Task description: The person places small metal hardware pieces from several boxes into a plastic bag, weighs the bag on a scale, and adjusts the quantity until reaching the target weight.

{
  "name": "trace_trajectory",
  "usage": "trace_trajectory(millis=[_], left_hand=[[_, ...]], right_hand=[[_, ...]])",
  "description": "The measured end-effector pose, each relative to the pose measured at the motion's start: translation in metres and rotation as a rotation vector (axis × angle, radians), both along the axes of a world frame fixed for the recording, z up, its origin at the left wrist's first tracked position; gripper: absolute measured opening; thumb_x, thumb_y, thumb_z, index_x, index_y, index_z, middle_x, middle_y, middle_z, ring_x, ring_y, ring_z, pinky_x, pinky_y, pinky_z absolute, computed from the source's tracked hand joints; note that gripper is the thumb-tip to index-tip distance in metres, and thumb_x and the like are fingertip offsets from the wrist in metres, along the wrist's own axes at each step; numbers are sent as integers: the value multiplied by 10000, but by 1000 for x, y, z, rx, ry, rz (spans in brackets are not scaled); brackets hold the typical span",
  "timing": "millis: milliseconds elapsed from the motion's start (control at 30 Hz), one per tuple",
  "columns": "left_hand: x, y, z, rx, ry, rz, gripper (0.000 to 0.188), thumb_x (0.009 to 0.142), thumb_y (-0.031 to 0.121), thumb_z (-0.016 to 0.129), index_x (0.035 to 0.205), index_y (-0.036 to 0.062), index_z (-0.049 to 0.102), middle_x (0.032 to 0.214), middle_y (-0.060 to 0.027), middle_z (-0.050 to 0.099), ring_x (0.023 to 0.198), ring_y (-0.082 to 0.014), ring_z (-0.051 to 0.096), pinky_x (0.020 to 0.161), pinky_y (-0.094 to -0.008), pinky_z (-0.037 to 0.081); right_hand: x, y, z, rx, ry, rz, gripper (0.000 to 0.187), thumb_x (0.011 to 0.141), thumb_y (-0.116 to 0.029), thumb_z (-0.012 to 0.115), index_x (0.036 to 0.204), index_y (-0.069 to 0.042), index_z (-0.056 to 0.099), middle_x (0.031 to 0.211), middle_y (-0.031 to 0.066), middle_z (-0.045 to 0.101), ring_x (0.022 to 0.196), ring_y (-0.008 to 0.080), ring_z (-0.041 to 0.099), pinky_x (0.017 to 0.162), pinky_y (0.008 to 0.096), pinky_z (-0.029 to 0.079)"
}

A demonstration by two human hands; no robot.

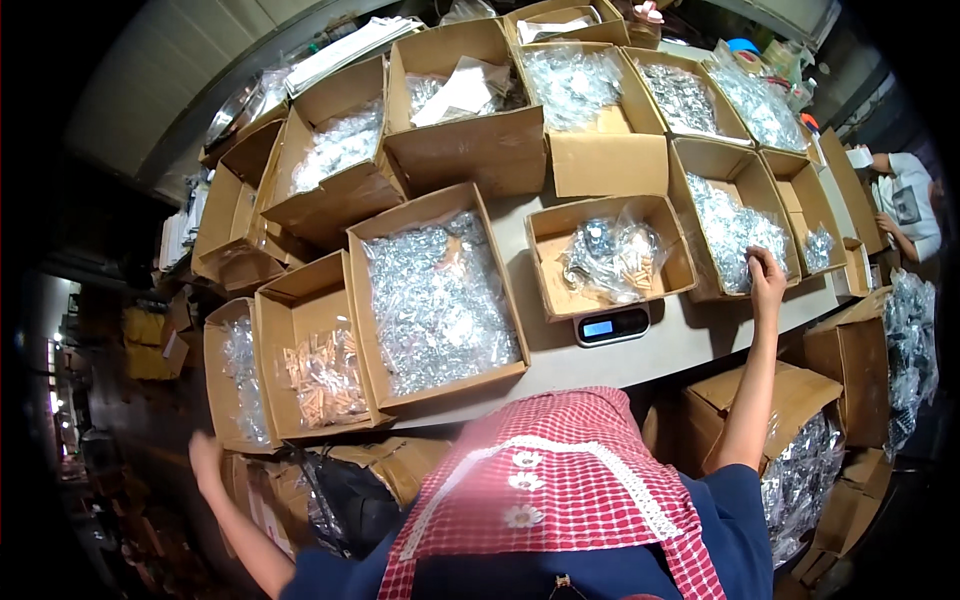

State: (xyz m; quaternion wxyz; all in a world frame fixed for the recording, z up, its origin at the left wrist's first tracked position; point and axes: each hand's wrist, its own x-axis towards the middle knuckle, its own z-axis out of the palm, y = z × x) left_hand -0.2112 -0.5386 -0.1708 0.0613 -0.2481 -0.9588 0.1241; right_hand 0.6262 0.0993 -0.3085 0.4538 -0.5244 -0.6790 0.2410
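Note:
My right hand (767,272) reaches into a cardboard box (682,165) of clear plastic packets with silvery contents (738,218). Its fingers are curled together against the packets, and what they grip is hidden. Far to the left, my left hand (206,458) is smeared by motion beside the outer corner of a narrow box of clear packets (243,375). Between my hands, an open carton (555,300) rests on a scale (612,327) with a lit display. Inside it lie clear bags, some with silvery parts and one with copper-coloured pieces (634,262).
A large box of silvery packets (440,300) and a box of copper-coloured pieces (325,375) stand left of the scale. More cartons line the back of the table (570,368). Below its edge are cartons (740,395) and a black bag (350,500). Another person (905,205) is at far right.

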Motion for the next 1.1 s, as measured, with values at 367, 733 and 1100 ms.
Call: trace_trajectory(millis=[367, 733, 1100], left_hand=[[263, -185, -175, 1043, -769, 1038, 611, 772, 467, 768, 1157, 17, 618, 970, -153, 659, 819, -322, 629, 746, -389, 529], [398, 26, 25, 788, -437, 78, 382, 736, 2, 714, 1034, 55, 481, 972, -58, 533, 841, -141, 535, 774, -255, 431], [357, 27, 22, 1504, -467, 566, 199, 772, 96, 607, 926, 0, 525, 804, -79, 540, 766, -201, 546, 747, -321, 455]], right_hand=[[-19, 2, 0, 118, -236, -209, 212, 895, -110, 575, 1072, -36, 666, 965, 92, 706, 874, 184, 668, 779, 295, 505], [-12, -6, 5, 151, -207, -48, 194, 889, -45, 556, 1044, -3, 665, 980, 120, 691, 891, 203, 659, 800, 295, 501], [-1, -12, 7, 125, -187, -41, 194, 884, -35, 557, 1042, -6, 666, 994, 119, 688, 909, 215, 662, 814, 301, 503]])
